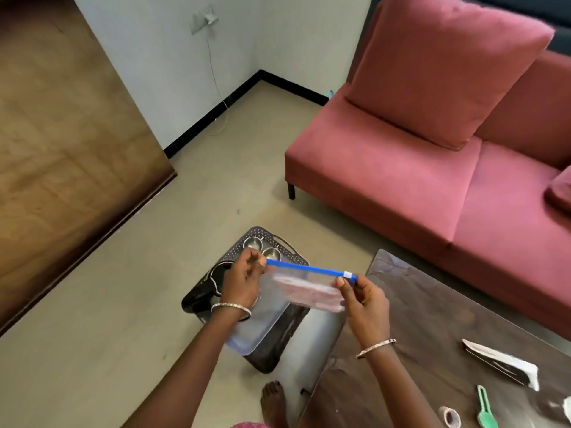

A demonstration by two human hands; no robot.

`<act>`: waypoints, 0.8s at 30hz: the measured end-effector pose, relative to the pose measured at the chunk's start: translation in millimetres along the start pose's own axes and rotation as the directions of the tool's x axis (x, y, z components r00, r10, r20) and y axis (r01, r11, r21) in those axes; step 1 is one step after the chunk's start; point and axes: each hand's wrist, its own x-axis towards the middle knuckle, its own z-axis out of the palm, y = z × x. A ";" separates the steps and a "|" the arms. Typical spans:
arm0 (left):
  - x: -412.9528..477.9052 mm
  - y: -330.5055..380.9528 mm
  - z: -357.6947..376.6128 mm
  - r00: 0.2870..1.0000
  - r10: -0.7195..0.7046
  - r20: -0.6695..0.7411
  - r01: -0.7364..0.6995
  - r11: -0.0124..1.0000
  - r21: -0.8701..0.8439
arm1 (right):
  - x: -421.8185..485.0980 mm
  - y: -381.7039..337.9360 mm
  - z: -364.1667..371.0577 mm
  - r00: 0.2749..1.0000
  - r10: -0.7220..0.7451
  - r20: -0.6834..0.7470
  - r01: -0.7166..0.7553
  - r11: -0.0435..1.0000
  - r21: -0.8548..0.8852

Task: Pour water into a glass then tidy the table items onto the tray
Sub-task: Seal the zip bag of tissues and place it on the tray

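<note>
The tidying half of the task seemed to be in hand: no glass or water showed anywhere, and a clear plastic zip bag [309,291] with a pale pink wad inside was held in the air between both hands. The left hand [244,279] pinched one end of the bag's blue closure strip [309,269] between thumb and fingertips. The right hand [364,301] pinched the other end, just beside the small white slider [347,274], so the strip was stretched taut and nearly level. Whether the zip was already sealed could not be told.

The dark perforated plastic tray [272,359] lay on the floor directly below and a little behind the bag, left of the dark brown worktop [432,319]. It already carried two small steel cups [252,243] at its far end, a flat steel plate [262,329] and a black object [200,295].

The next move probably called for lowering the bag onto the tray, likely onto the steel plate under it. After that, a green plastic tool [485,409], a small roll of tape [449,417] and a white-and-black packet [500,362] remained on the worktop, well apart from both hands.
</note>
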 end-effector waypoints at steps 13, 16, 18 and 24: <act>143.6 -27.2 -32.6 0.995 0.037 0.096 -0.038 0.999 0.005 | 70.2 32.1 122.2 0.993 0.117 -0.029 -0.104 0.955 0.276; 161.4 -40.5 -35.8 0.997 0.019 0.071 -0.019 1.000 -0.001 | 78.3 38.1 143.8 0.985 0.171 -0.011 -0.159 0.936 0.315; 170.5 -50.9 -37.5 0.999 0.007 0.043 -0.008 1.000 0.022 | 82.0 44.3 156.0 0.977 0.213 0.005 -0.201 0.916 0.347; 195.7 -84.2 -46.8 1.000 -0.004 0.024 0.000 0.988 0.156 | 95.5 68.0 192.4 0.921 0.381 0.080 -0.377 0.821 0.428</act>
